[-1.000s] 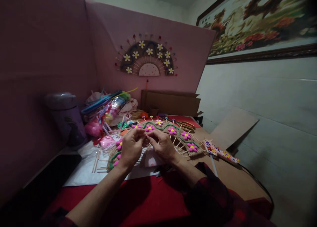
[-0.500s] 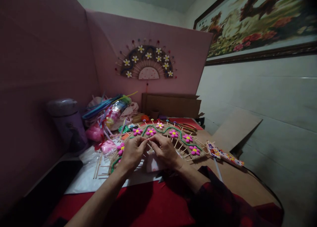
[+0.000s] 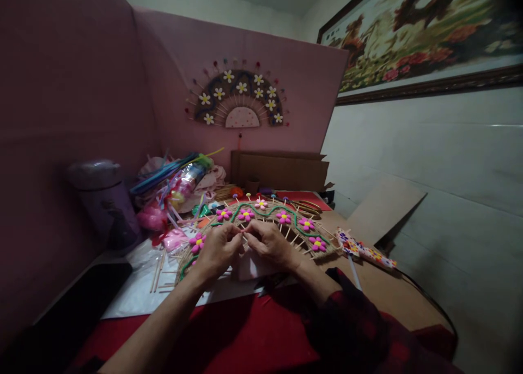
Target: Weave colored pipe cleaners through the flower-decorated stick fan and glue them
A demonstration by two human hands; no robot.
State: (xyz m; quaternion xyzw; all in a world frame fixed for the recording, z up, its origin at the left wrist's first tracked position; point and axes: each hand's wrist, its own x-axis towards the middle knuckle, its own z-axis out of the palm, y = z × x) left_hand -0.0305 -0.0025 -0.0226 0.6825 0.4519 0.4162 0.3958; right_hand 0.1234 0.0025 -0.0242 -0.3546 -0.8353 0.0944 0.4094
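A half-round fan craft [image 3: 286, 227] lies on the table, made of wooden sticks and brown twine, with a green wavy line and several pink flowers. My left hand [image 3: 216, 249] and my right hand [image 3: 272, 244] meet over its middle. Both pinch with closed fingertips at something small near the sticks. What sits between the fingers is too small to make out. A pale half-circle base [image 3: 251, 266] of the fan shows just below my hands.
A finished fan [image 3: 239, 99] hangs on the pink partition. A lilac bottle [image 3: 104, 200] and a heap of bagged craft supplies [image 3: 177, 186] stand at the left. Cardboard sheets [image 3: 281, 170] lean behind. A patterned stick [image 3: 365, 251] lies at the right. Loose sticks [image 3: 157, 273] lie on white paper.
My hands stay together over the fan's middle, with only small finger movements. The view has shifted slightly.
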